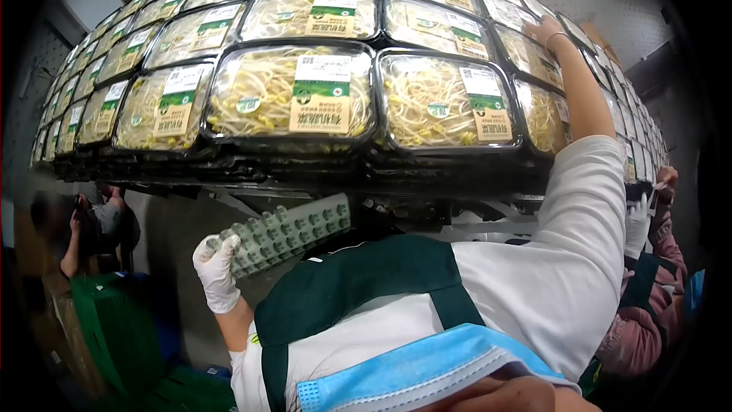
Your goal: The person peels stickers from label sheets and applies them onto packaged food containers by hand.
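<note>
My left hand (218, 263), in a white glove, is closed on the left end of a sheet of small round green-and-clear stickers (293, 233), held below the front edge of the stacked trays. My right hand (543, 30), bare with a thin band at the wrist, reaches out to the far right over the packed trays. Its fingers rest at the label of a tray (505, 11); whether they hold anything is too small to tell. Bean-sprout trays with clear lids (293, 95) carry green and tan labels, and the near ones also bear a small round sticker (248, 104).
Rows of trays fill the surface ahead, with dark stacked edges (305, 172) at the front. A co-worker's gloved hand (637, 227) is at the right, beside a pink sleeve (637, 339). Another person (103, 217) is at the left, above green crates (114, 332).
</note>
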The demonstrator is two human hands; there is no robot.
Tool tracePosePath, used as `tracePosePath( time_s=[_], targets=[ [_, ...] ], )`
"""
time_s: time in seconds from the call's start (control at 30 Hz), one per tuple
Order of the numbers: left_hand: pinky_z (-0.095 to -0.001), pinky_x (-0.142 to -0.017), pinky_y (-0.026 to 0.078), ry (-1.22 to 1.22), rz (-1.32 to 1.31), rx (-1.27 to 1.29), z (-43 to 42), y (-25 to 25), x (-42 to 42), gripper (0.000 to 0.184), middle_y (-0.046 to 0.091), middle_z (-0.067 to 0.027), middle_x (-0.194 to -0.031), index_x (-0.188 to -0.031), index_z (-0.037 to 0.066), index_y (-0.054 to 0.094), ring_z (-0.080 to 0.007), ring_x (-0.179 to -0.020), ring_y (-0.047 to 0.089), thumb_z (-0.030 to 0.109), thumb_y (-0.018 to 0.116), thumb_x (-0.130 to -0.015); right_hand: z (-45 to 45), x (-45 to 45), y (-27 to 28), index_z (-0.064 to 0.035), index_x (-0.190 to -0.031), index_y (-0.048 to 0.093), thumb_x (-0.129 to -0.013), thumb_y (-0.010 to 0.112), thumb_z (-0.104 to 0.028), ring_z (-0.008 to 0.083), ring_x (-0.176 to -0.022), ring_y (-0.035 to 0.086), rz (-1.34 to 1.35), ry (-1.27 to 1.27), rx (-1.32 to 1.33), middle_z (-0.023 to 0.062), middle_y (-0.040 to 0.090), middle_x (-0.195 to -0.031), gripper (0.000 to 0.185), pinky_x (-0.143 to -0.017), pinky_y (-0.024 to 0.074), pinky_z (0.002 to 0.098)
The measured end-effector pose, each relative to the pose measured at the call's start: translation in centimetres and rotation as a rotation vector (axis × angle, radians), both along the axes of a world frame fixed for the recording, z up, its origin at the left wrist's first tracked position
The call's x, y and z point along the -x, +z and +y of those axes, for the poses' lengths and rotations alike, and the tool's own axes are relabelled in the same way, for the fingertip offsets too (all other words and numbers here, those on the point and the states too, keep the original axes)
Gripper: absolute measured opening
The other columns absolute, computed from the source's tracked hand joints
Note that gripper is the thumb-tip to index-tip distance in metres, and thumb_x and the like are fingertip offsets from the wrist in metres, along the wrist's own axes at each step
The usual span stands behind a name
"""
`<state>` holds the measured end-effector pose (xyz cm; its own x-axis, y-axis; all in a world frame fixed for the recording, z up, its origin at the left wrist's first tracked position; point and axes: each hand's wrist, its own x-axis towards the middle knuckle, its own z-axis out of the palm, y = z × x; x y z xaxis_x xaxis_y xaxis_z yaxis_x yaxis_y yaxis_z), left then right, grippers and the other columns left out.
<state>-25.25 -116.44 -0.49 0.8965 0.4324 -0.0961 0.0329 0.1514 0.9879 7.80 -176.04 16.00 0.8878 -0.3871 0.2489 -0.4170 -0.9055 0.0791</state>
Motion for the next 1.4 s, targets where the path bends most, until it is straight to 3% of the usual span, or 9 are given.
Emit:
tracePosePath(
  time_s=[0.17,0.3,0.63,0.8,0.9,0.97,1.0,1.13,1.4],
  targets=[
    [-0.0190,-0.050,0.039,-0.138,-0.002,0.060,0.0,0.9,0.4,0.012,0.057,0.0001,-0.062,-0.064,0.004,0.055,-0.0059,-0.053,0.050,-0.002,0.065,-0.066,1.9,-0.7,1.3,-0.0046,-0.117,0.039,-0.064,0.061,-0.003,0.0244,-0.103,0.049,-0.459,0.425,-0.681,0.0181,0.047,-0.113,0.058,-0.083,0.0405,0.0288],
    [-0.0189,-0.052,0.041,-0.077,-0.030,0.095,-0.3,-0.2,1.7,0.009,0.058,-0.0014,-0.064,-0.066,0.004,0.056,-0.0068,-0.055,0.052,-0.002,0.063,-0.069,4.4,0.5,1.1,-0.0046,-0.116,0.038,-0.062,0.050,0.012,0.0215,-0.102,0.050,-0.374,0.437,-0.673,0.0172,0.044,-0.117,0.058,-0.081,0.0416,0.0271],
    [-0.0214,-0.060,0.044,0.182,-0.169,0.259,-5.4,-2.8,5.2,0.007,0.060,-0.0049,-0.073,-0.070,0.003,0.056,-0.0108,-0.064,0.056,-0.003,0.060,-0.070,3.0,-1.6,-1.0,-0.0096,-0.119,0.037,-0.065,0.049,-0.002,0.0314,-0.111,0.037,-0.033,0.636,-0.069,0.0189,0.038,-0.120,0.056,-0.093,0.0318,0.0321],
    [-0.0213,-0.060,0.045,0.088,-0.197,0.257,-8.4,-3.8,2.9,0.009,0.059,-0.0040,-0.071,-0.070,0.004,0.056,-0.0101,-0.062,0.055,-0.003,0.061,-0.069,3.0,-1.2,0.9,-0.0044,-0.123,0.031,-0.066,0.050,0.001,0.0334,-0.117,0.028,-0.107,0.653,-0.051,0.0217,0.032,-0.124,0.060,-0.098,0.0250,0.0334],
    [-0.0215,-0.059,0.046,0.087,-0.184,0.234,-9.8,-3.3,2.0,0.010,0.060,-0.0047,-0.070,-0.071,0.004,0.057,-0.0106,-0.061,0.056,-0.004,0.062,-0.068,1.9,-1.9,1.1,-0.0093,-0.123,0.031,-0.062,0.050,0.014,0.0267,-0.116,0.034,-0.191,0.740,-0.520,0.0156,0.036,-0.121,0.067,-0.093,0.0333,0.0330],
    [-0.0217,-0.059,0.046,0.038,-0.211,0.231,-10.7,-3.3,1.8,0.011,0.061,-0.0054,-0.072,-0.072,0.004,0.057,-0.0108,-0.062,0.057,-0.004,0.063,-0.067,2.8,-0.8,0.1,-0.0079,-0.117,0.039,-0.064,0.046,0.008,0.0291,-0.114,0.036,-0.178,0.796,-0.459,0.0170,0.036,-0.122,0.056,-0.093,0.0337,0.0324],
    [-0.0213,-0.058,0.046,0.044,-0.210,0.236,-11.1,-3.2,1.7,0.011,0.060,-0.0049,-0.070,-0.071,0.004,0.057,-0.0101,-0.061,0.057,-0.004,0.063,-0.067,2.7,-1.2,-0.7,-0.0095,-0.114,0.042,-0.065,0.045,0.008,0.0299,-0.111,0.039,-0.253,0.935,-0.018,0.0174,0.033,-0.124,0.052,-0.092,0.0350,0.0321],
    [-0.0190,-0.054,0.037,0.069,-0.129,0.141,-12.8,-2.8,1.9,0.016,0.052,0.0010,-0.061,-0.062,0.006,0.050,-0.0068,-0.054,0.046,-0.003,0.059,-0.071,2.0,-2.5,-1.8,-0.0151,-0.114,0.043,-0.066,0.046,0.006,0.0310,-0.115,0.034,-0.107,0.876,-0.323,0.0191,0.028,-0.128,0.053,-0.093,0.0330,0.0328],
    [-0.0201,-0.054,0.045,0.095,-0.175,0.227,-13.3,-4.0,2.9,0.010,0.060,-0.0033,-0.068,-0.070,0.004,0.057,-0.0090,-0.056,0.055,-0.004,0.062,-0.068,0.3,-2.5,-0.3,-0.0135,-0.127,0.026,-0.074,0.055,-0.024,0.0342,-0.120,0.025,0.041,0.644,-0.042,0.0198,0.018,-0.132,0.062,-0.096,0.0268,0.0352]
  ],
)
